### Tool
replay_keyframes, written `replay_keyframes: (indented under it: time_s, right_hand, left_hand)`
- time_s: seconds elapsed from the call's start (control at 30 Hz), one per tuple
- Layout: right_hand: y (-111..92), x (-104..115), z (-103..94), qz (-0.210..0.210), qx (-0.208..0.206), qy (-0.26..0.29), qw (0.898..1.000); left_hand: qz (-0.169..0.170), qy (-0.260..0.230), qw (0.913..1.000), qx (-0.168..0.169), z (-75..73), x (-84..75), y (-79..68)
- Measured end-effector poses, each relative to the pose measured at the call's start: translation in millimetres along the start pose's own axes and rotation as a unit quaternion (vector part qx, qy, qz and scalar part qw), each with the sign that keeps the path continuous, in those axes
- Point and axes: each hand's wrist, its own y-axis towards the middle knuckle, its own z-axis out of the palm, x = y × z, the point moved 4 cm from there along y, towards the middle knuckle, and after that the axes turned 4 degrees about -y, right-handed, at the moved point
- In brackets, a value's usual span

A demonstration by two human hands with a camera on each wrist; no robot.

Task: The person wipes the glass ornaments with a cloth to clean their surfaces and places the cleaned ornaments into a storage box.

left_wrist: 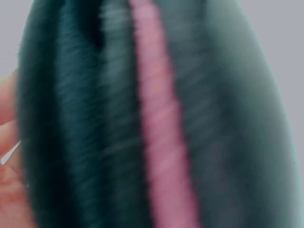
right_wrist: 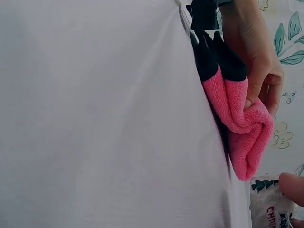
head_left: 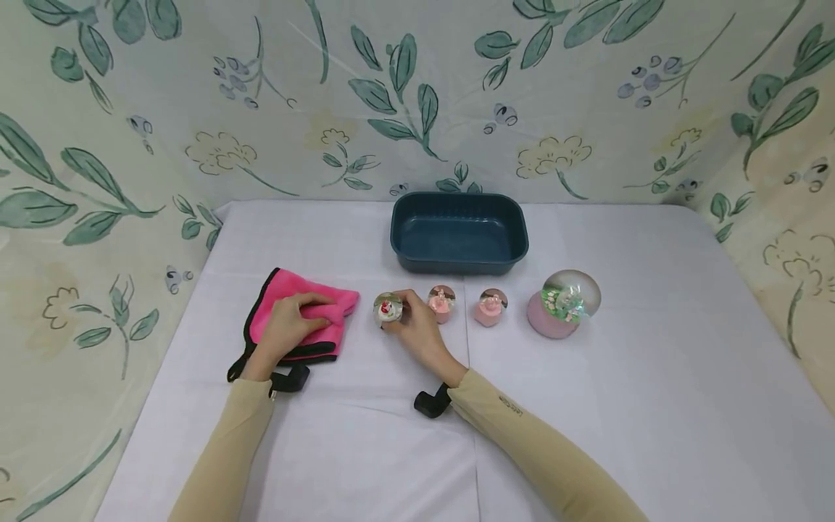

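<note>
My left hand (head_left: 285, 326) pinches a folded pink cloth (head_left: 338, 310) with black edging on the left of the table. In the right wrist view, the thumb presses into the cloth's (right_wrist: 249, 121) folds. Blurred black edging and a pink strip of the cloth (left_wrist: 161, 133) fill most of the left wrist view. My right hand (head_left: 420, 331) grips a small snow globe (head_left: 388, 309) with a red and white figure inside, just right of the cloth. Its white base (right_wrist: 268, 204) with printed letters shows at the corner of the right wrist view.
Two small snow globes with pink bases, one left (head_left: 441, 304) and one right (head_left: 491, 308), stand beyond my right hand. A larger snow globe (head_left: 554, 322) with a pink base is farther right. A dark blue rectangular bin (head_left: 459, 265) stands at the back, before a leaf-patterned curtain (head_left: 274, 72).
</note>
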Motion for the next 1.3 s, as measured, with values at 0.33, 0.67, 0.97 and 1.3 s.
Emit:
replay_keyframes:
  time_s: [0.33, 0.67, 0.97, 1.3]
  right_hand:
    - [-15.9, 37.7, -24.8, -0.066, 0.019, 0.067, 0.995]
    - [-31.3, 68.5, -67.2, -0.132, 0.007, 0.061, 0.989]
    - [-40.5, 76.9, -105.0, -0.143, -0.017, 0.069, 0.987]
    - [-45.9, 76.9, -121.0, -0.164, -0.023, 0.057, 0.985]
  left_hand:
    - [0.041, -0.120, 0.9906, -0.051, -14.8, -47.0, -3.2]
    - [0.121, -0.213, 0.9672, -0.065, -11.9, -109.0, -7.9]
    - [0.163, -0.241, 0.9549, -0.060, -3.8, -144.3, -5.9]
    - [0.219, -0.248, 0.9418, -0.060, 9.5, -170.5, -7.9]
